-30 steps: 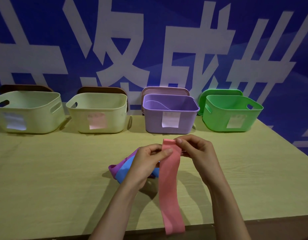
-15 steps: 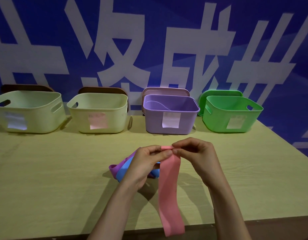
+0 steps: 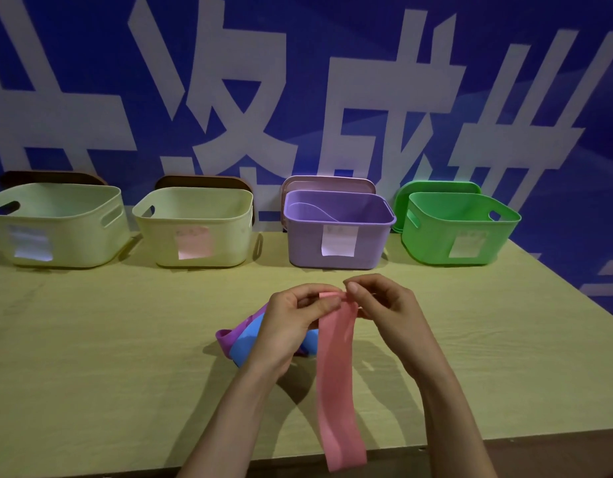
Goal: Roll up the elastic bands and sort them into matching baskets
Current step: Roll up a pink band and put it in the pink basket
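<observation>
Both hands sit at frame centre, over the table (image 3: 91, 339). Left hand (image 3: 291, 326) and right hand (image 3: 384, 312) each pinch the top end of the pink band (image 3: 336, 374) between thumb and curled fingers, fingertips almost meeting over it. Top edge looks folded over into the start of a roll; can't tell how many turns. Rest of the pink band hangs flat toward the bottom of frame, with its loose end past the table's near edge. Blue band (image 3: 244, 343) and purple band (image 3: 225, 339) lie touching on the table, left of centre, partly hidden behind the left hand; purple is the leftmost. Four baskets stand in a row across mid-frame at the table's far edge, well apart from the hands: cream basket (image 3: 56, 225) far left with a white label, second cream basket (image 3: 194, 225) with a pink label, purple basket (image 3: 337, 232), green basket (image 3: 460, 229) at right. Pale curved shape inside the purple basket, can't tell what. Lids lean behind each basket. Blue wall (image 3: 332, 46) with big white characters fills the top.
</observation>
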### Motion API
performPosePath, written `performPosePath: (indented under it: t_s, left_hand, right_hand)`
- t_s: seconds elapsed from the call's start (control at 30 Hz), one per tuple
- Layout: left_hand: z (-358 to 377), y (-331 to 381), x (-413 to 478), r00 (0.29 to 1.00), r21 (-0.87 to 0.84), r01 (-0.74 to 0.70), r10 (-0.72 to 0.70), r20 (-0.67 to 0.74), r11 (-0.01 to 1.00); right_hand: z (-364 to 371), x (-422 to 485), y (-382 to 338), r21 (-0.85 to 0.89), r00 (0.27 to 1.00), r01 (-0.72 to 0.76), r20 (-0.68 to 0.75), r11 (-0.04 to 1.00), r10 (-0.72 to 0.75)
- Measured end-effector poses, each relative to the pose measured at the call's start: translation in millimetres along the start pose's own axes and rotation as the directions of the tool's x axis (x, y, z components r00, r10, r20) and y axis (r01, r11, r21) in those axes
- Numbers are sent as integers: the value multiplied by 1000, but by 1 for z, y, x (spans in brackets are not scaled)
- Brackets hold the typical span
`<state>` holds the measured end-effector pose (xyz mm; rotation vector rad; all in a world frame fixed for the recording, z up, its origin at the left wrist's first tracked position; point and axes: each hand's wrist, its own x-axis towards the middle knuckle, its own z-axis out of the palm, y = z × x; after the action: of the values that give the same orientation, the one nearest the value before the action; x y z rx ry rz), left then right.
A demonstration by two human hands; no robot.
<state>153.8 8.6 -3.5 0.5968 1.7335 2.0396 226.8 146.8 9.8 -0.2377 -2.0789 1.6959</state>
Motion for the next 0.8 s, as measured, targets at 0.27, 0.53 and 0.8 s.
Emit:
performPosePath:
  t_s: [0.27,0.53,0.8]
  left_hand:
    - [0,1,-4,999,-42,41,-41,6,998]
    - [-1,7,-6,995,-56,91,-88,44,994]
    - [1,25,-12,995,-91,-14,23,97,996]
  right_hand:
    - [2,-1,1,36,1000,19,-15,999,-18]
    - [3,-3,-4,178,998,24,-64,984,-12]
    - [-1,-11,-20,199,987,148,-98,969,-131]
